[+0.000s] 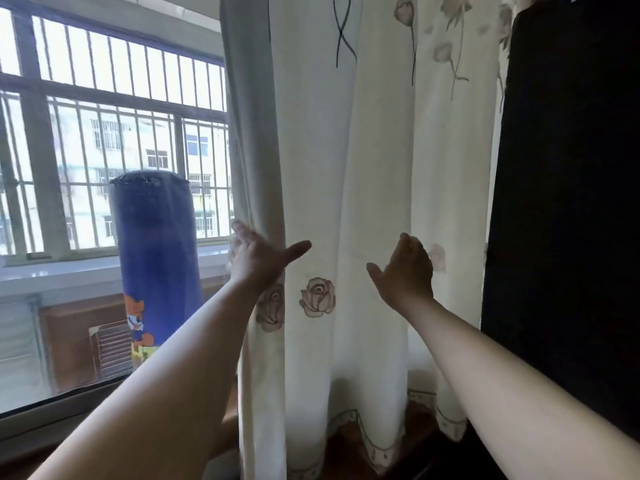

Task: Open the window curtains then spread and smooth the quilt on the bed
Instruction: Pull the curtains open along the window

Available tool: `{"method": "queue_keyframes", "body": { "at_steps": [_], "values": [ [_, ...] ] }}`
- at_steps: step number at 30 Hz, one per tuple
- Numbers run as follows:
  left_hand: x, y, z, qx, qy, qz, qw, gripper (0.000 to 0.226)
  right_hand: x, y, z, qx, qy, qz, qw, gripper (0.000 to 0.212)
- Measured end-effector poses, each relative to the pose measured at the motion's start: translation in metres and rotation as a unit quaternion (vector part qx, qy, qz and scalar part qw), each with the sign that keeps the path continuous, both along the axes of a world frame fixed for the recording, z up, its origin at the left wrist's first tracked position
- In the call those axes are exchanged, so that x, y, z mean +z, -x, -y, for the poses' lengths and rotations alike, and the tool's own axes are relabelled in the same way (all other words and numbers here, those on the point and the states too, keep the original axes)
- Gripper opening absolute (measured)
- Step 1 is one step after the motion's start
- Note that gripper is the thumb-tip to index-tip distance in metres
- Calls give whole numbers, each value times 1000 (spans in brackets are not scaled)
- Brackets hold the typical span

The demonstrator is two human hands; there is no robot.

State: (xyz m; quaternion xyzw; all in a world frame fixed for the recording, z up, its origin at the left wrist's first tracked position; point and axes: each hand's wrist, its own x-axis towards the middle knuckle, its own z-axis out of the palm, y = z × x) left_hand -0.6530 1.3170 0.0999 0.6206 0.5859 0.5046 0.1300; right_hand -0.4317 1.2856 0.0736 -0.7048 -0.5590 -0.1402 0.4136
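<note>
Fingers (pixel 239 228) of left hand (pixel 258 259) spread on soft pleated cream curtain (pixel 346 185); right hand (pixel 407 271) fingers, cannot tell.

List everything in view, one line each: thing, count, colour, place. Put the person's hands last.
Cream rose-printed fabric curtain: one, cream, centre, bunched in folds.
Barred glass window: one, grey frame, left.
Blue cylindrical bag with cartoon print: one, blue, in front of the window.
White windowsill: one, white, below the window.
Dark panel: one, black, right edge; what it is cannot be told.
Left hand: one, at the curtain's left edge, thumb spread.
Right hand: one, against the curtain's folds, thumb spread.
</note>
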Motion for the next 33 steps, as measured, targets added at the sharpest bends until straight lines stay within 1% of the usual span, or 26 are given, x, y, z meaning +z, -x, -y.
{"method": "queue_keyframes", "body": {
  "at_steps": [4,6,7,8,9,10,11,13,15,16,20,25,27,29,30,31,32,33],
  "values": [
    [3,-36,-41,8,5,-10,1000,149,6,-24,-33,-24,20,-65,997,68],
    [6,-57,-67,-6,9,0,1000,145,9,-35,-53,-28,40,-103,994,66],
    [7,-67,-78,-17,13,6,1000,133,12,-40,-61,-32,51,-117,991,63],
    [8,-76,-89,-27,12,8,1000,111,15,-44,-67,-36,58,-120,990,54],
    [9,-85,-97,-37,9,-2,999,86,17,-49,-71,-41,62,-110,991,40],
    [11,-95,-107,-50,1,-21,999,65,19,-55,-79,-46,65,-88,993,24],
    [11,-104,-116,-63,-12,-47,997,51,20,-61,-84,-54,65,-62,995,22],
    [13,-124,-135,-97,-36,-88,991,33,21,-72,-95,-82,72,-33,993,36],
    [12,-142,-152,-125,-52,-107,985,21,21,-83,-103,-104,74,-28,991,38],
    [10,-152,-161,-132,-59,-116,983,20,20,-90,-107,-116,69,-22,991,38],
    [0,-192,-198,-147,-79,-152,974,24,12,-132,-123,-166,43,-28,985,38],
    [1,-235,-204,-185,-80,-142,969,20,8,-169,-120,-210,49,-6,977,24],
    [3,-249,-201,-203,-65,-128,969,24,7,-178,-116,-235,33,8,971,22],
    [3,-258,-198,-234,-42,-79,968,40,6,-186,-110,-247,-13,57,967,19],
    [1,-262,-195,-257,-34,-40,965,56,4,-190,-106,-242,-44,83,966,18],
    [0,-265,-190,-282,-37,0,959,76,2,-193,-103,-237,-76,100,963,23],
    [-1,-268,-183,-305,-51,31,951,96,2,-197,-100,-240,-104,105,960,36],
    [0,-271,-175,-321,-67,51,943,112,3,-201,-97,-247,-127,103,955,51]
  ]
}}
